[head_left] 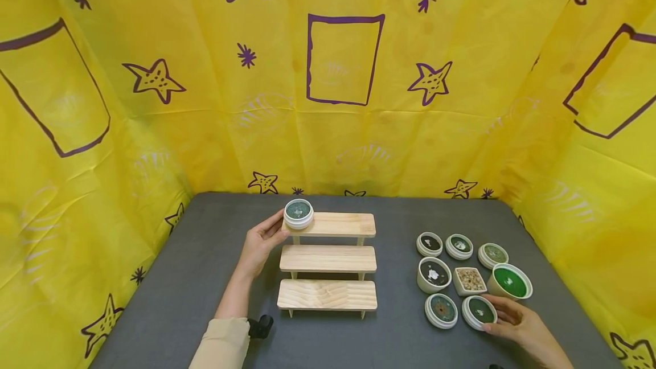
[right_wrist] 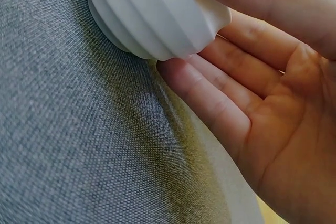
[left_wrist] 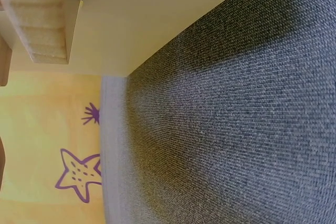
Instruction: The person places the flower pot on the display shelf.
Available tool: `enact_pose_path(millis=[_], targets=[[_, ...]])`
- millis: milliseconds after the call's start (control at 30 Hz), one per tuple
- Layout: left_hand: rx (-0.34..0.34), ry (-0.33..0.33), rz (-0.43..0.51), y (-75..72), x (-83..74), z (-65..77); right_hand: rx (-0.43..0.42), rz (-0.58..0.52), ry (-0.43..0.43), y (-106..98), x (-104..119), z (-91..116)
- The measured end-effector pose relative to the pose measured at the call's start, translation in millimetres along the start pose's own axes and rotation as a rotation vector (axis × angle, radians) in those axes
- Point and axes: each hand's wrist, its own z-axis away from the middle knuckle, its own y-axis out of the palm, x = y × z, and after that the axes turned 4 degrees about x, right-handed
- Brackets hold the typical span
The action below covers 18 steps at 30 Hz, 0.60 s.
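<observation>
A three-tier wooden stand point(head_left: 328, 259) faces me on the dark table. At the left end of its top tier sits a small round white pot with a grey-green inside point(head_left: 298, 213). My left hand point(head_left: 261, 246) holds this pot from the left, fingers behind and thumb in front. In the left wrist view the pot is out of sight. On the right, my right hand point(head_left: 517, 323) grips a round white pot with a dark green inside point(head_left: 479, 313). The right wrist view shows its ribbed side point(right_wrist: 152, 14) between thumb and fingers, low over the grey cloth.
Around the right hand stand several other pots: a blue-green one point(head_left: 441, 311), a black one point(head_left: 434, 275), a bright green one point(head_left: 509, 282) and a square pot of beige pebbles point(head_left: 470, 281). Yellow cloth walls point(head_left: 328, 147) enclose the table's back and sides.
</observation>
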Motion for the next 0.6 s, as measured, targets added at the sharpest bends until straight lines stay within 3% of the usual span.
enact_pose_path(millis=[600], targets=[[-0.006, -0.009, 0.002, 0.3, 0.0, -0.5, -0.029, 0.030, 0.053, -0.2, 6.2, 3.2]])
